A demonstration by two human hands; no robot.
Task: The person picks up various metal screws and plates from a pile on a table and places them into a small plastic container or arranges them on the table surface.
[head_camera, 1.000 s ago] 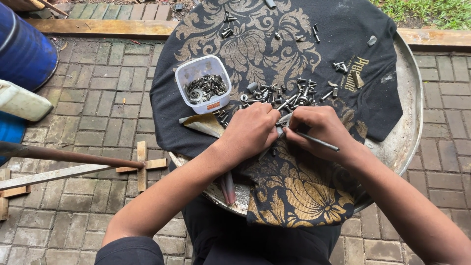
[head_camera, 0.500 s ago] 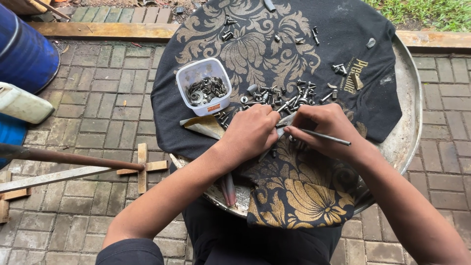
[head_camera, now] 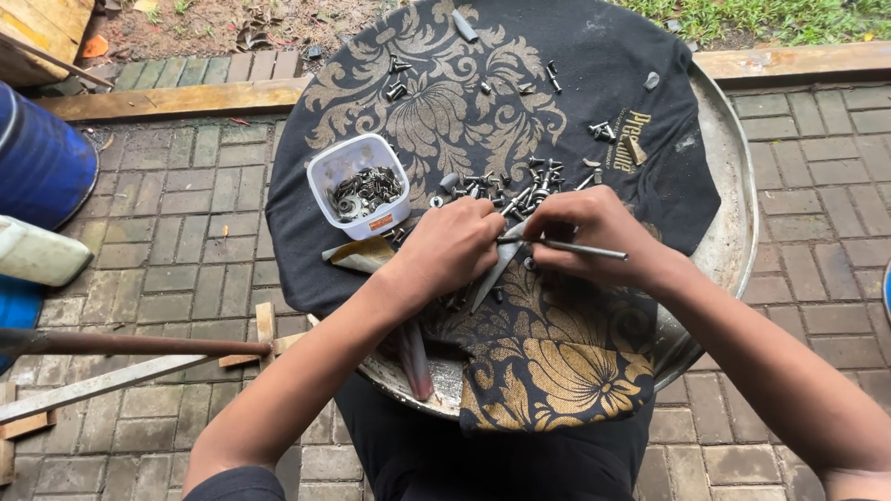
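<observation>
- Clutter rings the work: I see a clear, square plastic tub [head_camera: 359,186] of dark metal washers on the left of the black cloth with gold floral print [head_camera: 436,111], and loose dark screws and bolts [head_camera: 506,186] heaped just beyond the knuckles.
- The cloth drapes over a round, dull grey metal tray [head_camera: 733,223] that serves as the tabletop; its worn rim shows bare on the right.
- A blue plastic drum [head_camera: 37,162] stands at far left on the grey brick paving [head_camera: 186,232], with a rusty brown rod [head_camera: 130,345] and pale wooden slats [head_camera: 93,385] lying below it.
- A folded tan paper scrap [head_camera: 362,252] lies just under the tub, beside my left wrist.
- My left hand [head_camera: 450,249] is curled nearly closed, fingertips pinching a flat, pointed grey metal strip [head_camera: 492,269] that slants down over the cloth.
- My right hand [head_camera: 594,232] is closed around a thin, straight grey metal rod [head_camera: 580,249], which pokes out to the right past the thumb.
- Both hands meet over the cloth's middle; whether strip and rod touch, I cannot tell.
</observation>
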